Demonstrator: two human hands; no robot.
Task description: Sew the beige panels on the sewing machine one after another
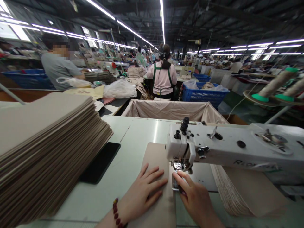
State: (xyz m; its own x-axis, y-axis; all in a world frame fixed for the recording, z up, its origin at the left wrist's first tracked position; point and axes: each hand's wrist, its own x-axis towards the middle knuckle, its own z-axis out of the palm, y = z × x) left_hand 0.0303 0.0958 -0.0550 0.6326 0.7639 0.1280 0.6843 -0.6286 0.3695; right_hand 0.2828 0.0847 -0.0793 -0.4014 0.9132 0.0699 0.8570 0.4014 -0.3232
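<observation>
My left hand [148, 190] lies flat with spread fingers on a beige fabric panel [154, 155] on the sewing table [128, 167]. The panel runs along the left side of the sewing machine's needle area [177, 165]. My right hand [193, 193] is closed beside the panel's right edge, just below the presser foot. Its fingertips are at a small metal guide [175, 185]; whatever sits between finger and thumb is hidden. The white sewing machine [225, 142] reaches in from the right.
On the left a tall stack of beige panels [47, 126] stands beside a black phone [101, 163]. More panels [251, 190] lie under the machine arm. Thread cones [275, 87] stand at right. A cloth-lined bin [166, 109] sits behind the table; co-workers [163, 76] work beyond.
</observation>
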